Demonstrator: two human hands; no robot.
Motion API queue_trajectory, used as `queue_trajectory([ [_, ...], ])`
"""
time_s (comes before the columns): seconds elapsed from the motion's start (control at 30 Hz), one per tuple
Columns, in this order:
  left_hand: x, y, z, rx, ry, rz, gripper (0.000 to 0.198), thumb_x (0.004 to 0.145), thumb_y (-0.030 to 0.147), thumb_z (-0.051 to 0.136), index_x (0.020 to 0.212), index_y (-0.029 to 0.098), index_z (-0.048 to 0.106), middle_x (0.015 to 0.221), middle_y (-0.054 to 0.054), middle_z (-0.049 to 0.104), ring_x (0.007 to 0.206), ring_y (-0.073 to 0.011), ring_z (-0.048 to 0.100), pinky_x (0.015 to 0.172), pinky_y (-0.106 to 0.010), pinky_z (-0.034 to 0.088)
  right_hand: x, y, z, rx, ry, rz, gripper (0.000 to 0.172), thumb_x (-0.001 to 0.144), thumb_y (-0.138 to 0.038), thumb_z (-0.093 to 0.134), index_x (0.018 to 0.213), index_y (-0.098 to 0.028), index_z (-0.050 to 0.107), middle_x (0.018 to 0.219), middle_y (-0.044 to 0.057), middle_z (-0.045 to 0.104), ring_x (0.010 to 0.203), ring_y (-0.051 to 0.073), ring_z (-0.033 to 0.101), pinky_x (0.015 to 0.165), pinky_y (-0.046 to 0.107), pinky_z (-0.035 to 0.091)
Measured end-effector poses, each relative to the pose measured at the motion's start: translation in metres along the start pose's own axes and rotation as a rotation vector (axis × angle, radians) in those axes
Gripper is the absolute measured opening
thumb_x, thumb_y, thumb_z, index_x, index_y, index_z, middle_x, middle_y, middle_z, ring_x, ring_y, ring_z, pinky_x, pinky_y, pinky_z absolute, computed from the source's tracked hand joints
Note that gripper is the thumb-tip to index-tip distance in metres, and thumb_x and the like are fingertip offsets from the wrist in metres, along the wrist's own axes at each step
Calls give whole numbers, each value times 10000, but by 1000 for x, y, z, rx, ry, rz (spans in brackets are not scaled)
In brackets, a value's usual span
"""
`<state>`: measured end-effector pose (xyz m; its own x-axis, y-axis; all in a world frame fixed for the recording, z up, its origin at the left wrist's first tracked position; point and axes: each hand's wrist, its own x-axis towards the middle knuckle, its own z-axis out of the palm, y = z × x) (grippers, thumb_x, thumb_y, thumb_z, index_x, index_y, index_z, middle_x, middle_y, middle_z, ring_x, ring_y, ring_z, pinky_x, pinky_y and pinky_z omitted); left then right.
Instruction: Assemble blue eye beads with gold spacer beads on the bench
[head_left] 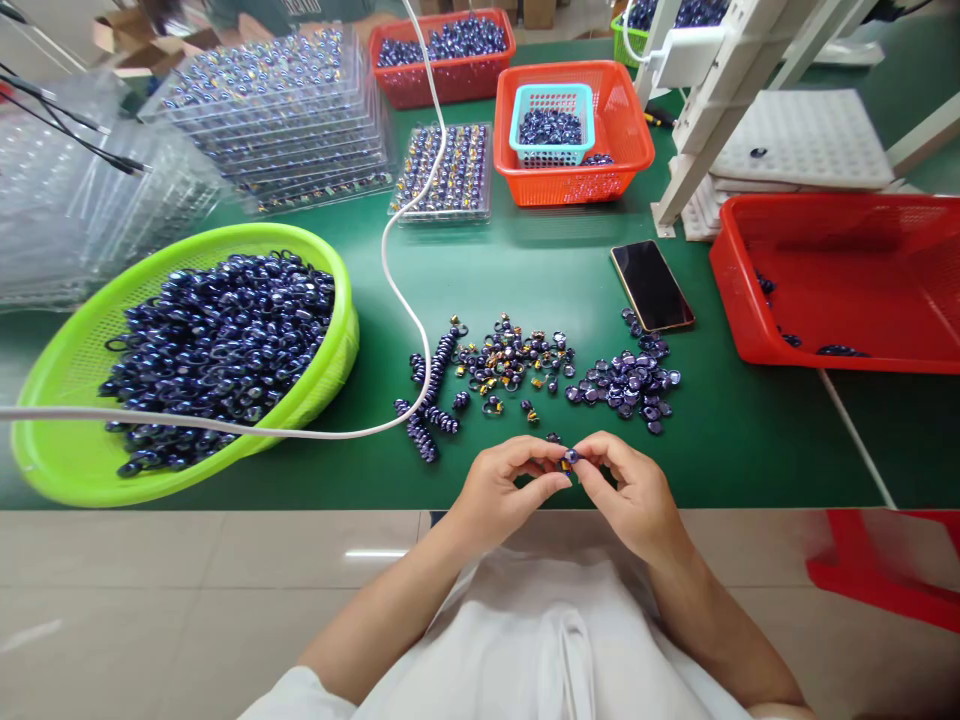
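"Green surface [525, 270] down there! What are the hands doing near its front edge, low in the middle of the frame?"

"The left hand [499, 490] and the right hand [634, 490] come together. Both pinch one small piece [568, 459], dark and shiny with a bit of gold. I can't tell if it is one part or two, because the fingers hide some of it."

"What could go wrong?"

"It could slip, I think. It is tiny and looks smooth, and only fingertips hold it. The edge is so near that it might drop to the floor [300, 550]. Or it could land by the gold and dark pile [517, 355], and then it would be hard to find."

"Could the piles get mixed?"

"Maybe, if an arm sweeps sideways. The dark round bits [626, 385] sit just right of the gold ones, and rows of rings [442, 365] lie on the left."

"What is in the way?"

"A white cord [300, 434] runs in from the left side and bends up past the rings. It crosses in front of the big green basket [341, 360], so a hand reaching there could snag it. The phone [652, 285] touches the top of the round bits."

"And farther off?"

"A red tray [862, 270] on the right, an orange basket [525, 183] at the top, and stacked clear trays [322, 130] at upper left."
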<state>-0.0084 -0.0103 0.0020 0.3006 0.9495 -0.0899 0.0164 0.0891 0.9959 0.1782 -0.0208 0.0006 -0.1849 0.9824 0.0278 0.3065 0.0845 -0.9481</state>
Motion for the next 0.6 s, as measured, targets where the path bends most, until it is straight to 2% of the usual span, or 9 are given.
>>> queue_trajectory([
  [0.17, -1, -1, 2, 69, 29, 57, 217, 815, 200, 742, 1025, 146, 743, 908, -83, 705, 807, -174, 684, 744, -291, 600, -3, 6, 7, 73, 60, 42, 64, 942, -271, 599, 962, -241, 652, 870, 1, 662, 769, 140, 619, 707, 250, 493],
  [0.33, -3, -2, 5, 16, 72, 42, 208, 813, 200, 743, 1013, 145, 738, 914, -78, 695, 803, -164, 681, 742, -275, 600, -5, 7, 7, 83, 34, 69, 79, 946, -302, 606, 951, -242, 656, 859, 4, 661, 753, 144, 616, 695, 260, 488],
  [0.6, -2, -1, 4, -74, 13, -103, 159, 817, 239, 730, 926, 126, 710, 814, -51, 678, 727, -145, 648, 697, -272, 586, -3, 0, 4, -73, 19, -110, 106, 963, -209, 559, 867, -217, 602, 769, -15, 600, 681, 120, 549, 647, 242, 438],
])
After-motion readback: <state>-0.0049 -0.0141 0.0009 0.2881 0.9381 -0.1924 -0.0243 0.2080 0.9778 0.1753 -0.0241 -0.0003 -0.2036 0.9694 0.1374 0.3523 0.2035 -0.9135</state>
